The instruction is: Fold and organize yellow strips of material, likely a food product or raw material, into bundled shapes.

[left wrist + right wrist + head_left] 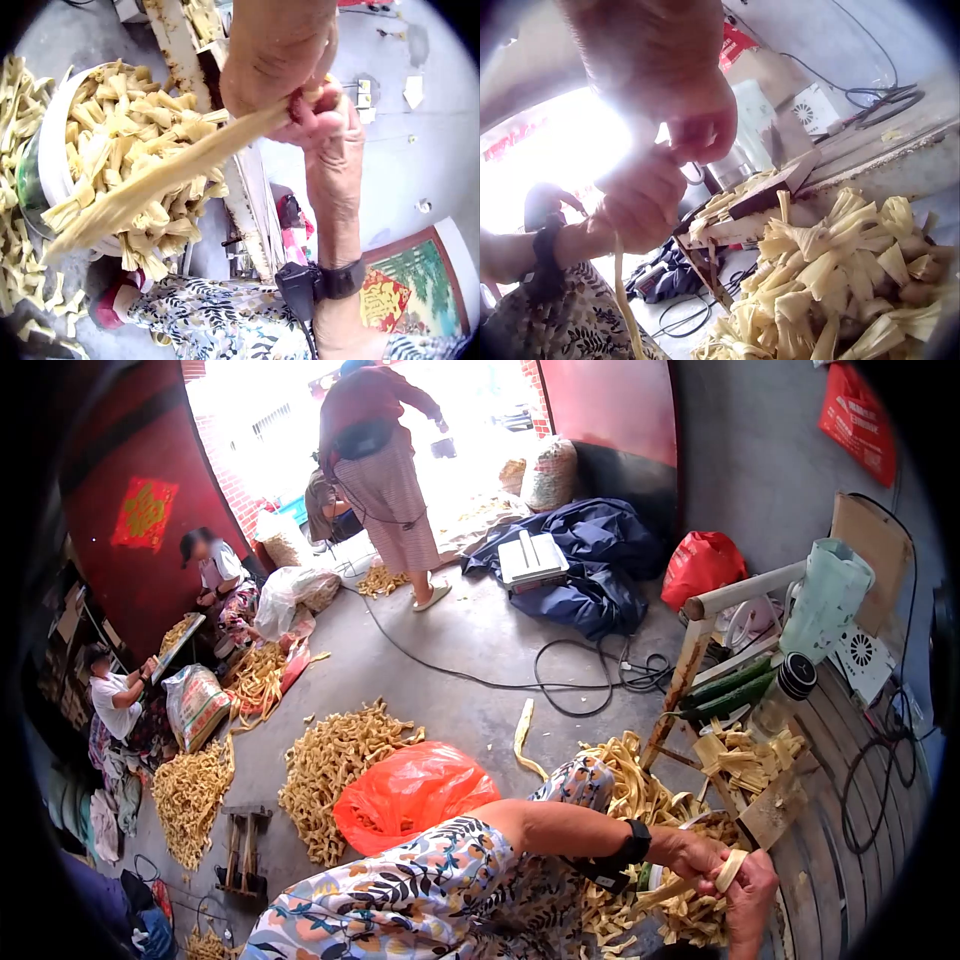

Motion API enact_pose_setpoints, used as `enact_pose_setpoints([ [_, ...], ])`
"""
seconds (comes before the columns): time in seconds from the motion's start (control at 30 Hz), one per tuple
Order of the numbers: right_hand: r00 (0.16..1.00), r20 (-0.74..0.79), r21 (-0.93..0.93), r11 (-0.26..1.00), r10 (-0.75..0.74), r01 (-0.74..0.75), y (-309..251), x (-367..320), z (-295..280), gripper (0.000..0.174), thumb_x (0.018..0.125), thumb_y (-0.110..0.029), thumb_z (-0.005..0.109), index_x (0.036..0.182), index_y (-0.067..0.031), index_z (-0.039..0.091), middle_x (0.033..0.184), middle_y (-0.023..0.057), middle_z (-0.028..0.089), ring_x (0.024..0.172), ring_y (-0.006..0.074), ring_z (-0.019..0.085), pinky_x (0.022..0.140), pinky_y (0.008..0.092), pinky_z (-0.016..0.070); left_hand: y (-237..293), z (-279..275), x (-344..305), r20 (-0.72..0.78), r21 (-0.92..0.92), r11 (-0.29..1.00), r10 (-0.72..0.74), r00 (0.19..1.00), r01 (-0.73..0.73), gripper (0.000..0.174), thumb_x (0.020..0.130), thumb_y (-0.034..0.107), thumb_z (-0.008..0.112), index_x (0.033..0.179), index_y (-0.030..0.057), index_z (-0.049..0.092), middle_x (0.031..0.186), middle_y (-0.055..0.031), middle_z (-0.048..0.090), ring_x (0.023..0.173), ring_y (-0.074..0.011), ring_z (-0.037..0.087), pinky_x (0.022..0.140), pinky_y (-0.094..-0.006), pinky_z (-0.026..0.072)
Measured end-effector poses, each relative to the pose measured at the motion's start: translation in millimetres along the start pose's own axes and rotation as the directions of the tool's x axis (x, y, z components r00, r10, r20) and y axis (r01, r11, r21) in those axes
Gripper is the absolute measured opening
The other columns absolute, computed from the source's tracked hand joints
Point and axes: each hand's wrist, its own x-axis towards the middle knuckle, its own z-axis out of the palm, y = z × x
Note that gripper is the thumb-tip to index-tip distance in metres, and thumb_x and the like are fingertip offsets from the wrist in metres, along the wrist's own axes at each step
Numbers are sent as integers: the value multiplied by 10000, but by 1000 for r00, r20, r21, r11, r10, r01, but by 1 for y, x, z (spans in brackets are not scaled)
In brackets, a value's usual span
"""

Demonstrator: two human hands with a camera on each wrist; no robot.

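Note:
Both hands meet at a pale yellow strip (732, 871), which bends in a loop between them. My left hand (698, 854), with a black band at the wrist, pinches it, and my right hand (751, 898) grips it from the other side. In the left wrist view, a long tail of the strip (172, 169) slants down from my left hand (274, 64) and the right hand (330, 139), over a white bucket (56, 135) heaped with knotted pieces (124, 150). The right wrist view shows my right hand (660, 82) above the left (641, 199); their fingertips are partly hidden.
A rusty-legged rack (690, 650) with a bottle (783, 695) and cut pieces stands beside the hands. Left of my arm are a red plastic bag (415, 795) and heaps of pieces (340, 770). A cable crosses the floor; several people are farther off.

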Motion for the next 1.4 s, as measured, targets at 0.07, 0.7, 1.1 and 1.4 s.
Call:
enact_pose_setpoints([
  [0.07, 985, -156, -192, 981, -72, 41, -13, 3, -1, 263, 643, -104, 657, 883, 0, 623, 811, 116, 546, 723, 247, 519, 656, 346, 419, -1, -3, 6, -222, 67, 994, 99, 970, -86, 176, 825, 206, 587, 816, 33, 560, 646, -23, 552, 502, -84, 505, 441, -189, 423],
  [0.7, 869, -420, 6, 958, 262, -287, 38, 10, 18, 135, 715, 47, 516, 834, 55, 578, 902, 143, 575, 737, 248, 543, 653, 319, 436, 28, 23, 13, -81, 997, 39, 590, 803, 72, 273, 806, 202, 495, 694, -47, 503, 597, -210, 506, 548, -369, 482, 526, -401, 395],
  [1.1, 954, -175, -537, 836, -243, 115, 12, 15, 0, 86, 735, -55, 572, 804, -17, 605, 711, 101, 520, 691, 293, 499, 593, 356, 407, 30, -16, 15, -462, 759, 640, 397, 793, 121, 366, 838, 363, 539, 865, 9, 630, 692, -44, 616, 571, -106, 561, 506, -241, 469],
  [1.4, 779, -343, 524, 795, 525, -305, 46, 6, -30, 162, 763, -123, 648, 826, 27, 645, 616, 6, 579, 519, 32, 469, 467, 166, 362, 56, 7, -12, -248, 593, 805, 172, 953, 10, 298, 885, 289, 497, 918, 10, 594, 528, 79, 335, 449, -26, 279, 423, -184, 235],
])
